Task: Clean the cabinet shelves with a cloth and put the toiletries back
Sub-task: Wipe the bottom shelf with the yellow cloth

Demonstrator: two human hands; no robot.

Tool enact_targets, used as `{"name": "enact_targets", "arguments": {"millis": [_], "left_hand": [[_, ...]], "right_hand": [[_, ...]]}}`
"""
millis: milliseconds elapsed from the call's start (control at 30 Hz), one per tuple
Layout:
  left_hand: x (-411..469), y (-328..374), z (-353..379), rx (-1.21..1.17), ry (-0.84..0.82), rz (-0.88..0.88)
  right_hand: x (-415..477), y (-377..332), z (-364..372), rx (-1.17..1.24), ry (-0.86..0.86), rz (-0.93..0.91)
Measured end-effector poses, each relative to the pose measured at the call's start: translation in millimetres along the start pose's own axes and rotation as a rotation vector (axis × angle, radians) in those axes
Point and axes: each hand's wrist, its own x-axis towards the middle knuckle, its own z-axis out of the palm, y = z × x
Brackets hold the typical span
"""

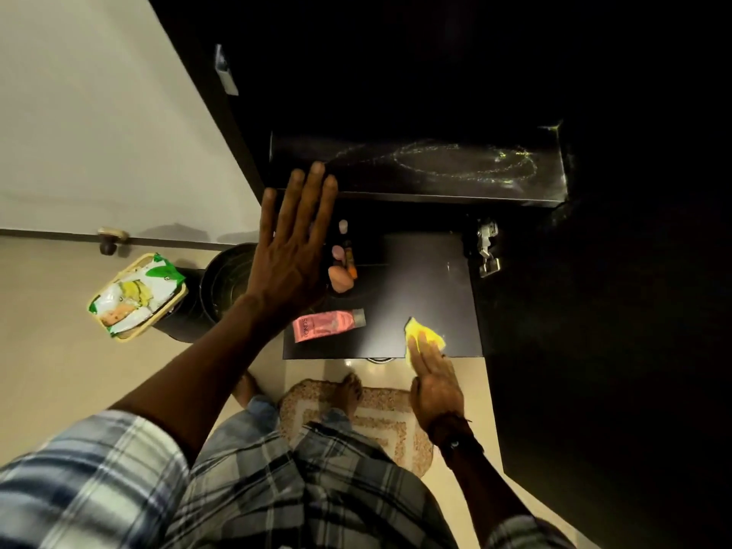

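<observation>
My left hand (pixel 291 247) is raised with its fingers straight, the fingertips at the front left edge of the dark upper shelf (pixel 416 168), which shows pale wipe streaks. My right hand (pixel 433 384) presses a yellow cloth (pixel 422 336) flat on the front right of the lower dark shelf (pixel 427 287). A pink tube (pixel 326 324) lies on that shelf's front left. Behind the tube stand several small toiletries (pixel 342 267), pink and orange, partly hidden by my left hand.
The open cabinet door (pixel 594 311) stands at the right with its metal hinge (pixel 487 251). A black bin (pixel 222 287) and a basket holding a green-white packet (pixel 136 297) sit on the floor at left. A beige mat (pixel 380 414) lies under my feet.
</observation>
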Motion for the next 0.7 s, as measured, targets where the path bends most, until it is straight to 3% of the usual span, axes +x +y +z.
{"name": "enact_targets", "arguments": {"millis": [133, 300, 467, 600, 700], "left_hand": [[-3, -3, 8, 0.037, 0.022, 0.013], [0, -1, 6, 0.012, 0.026, 0.009], [-1, -4, 13, 0.006, 0.06, 0.017], [0, -5, 22, 0.051, 0.082, 0.023], [0, -5, 21, 0.017, 0.103, 0.019]], "right_hand": [[31, 10, -20, 0.003, 0.054, 0.175], [52, -44, -8, 0.017, 0.003, 0.011], [8, 7, 2, -0.038, -0.001, 0.09], [73, 46, -33, -0.325, -0.072, 0.15], [149, 45, -50, -0.248, -0.021, 0.131]]}}
